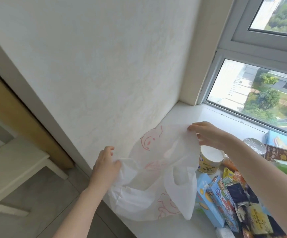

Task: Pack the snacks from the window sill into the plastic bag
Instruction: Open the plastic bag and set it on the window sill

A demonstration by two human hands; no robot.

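A thin white plastic bag [158,177] with red smiley drawings hangs spread above the left end of the white window sill [187,114]. My left hand [106,164] pinches the bag's left handle and edge. My right hand [208,134] pinches the bag's upper right edge, held higher. Snacks lie on the sill at the lower right: a yellow paper cup [209,160], a blue box [208,203], a colourful cartoon box [223,201], a dark packet [240,193] and a yellow packet [257,219].
A foil-lidded tub [254,145], a brown box [280,155] and a light blue box [278,140] stand further back by the window [259,93]. The white wall [96,74] bounds the sill on the left. A white table [15,165] stands on the floor below.
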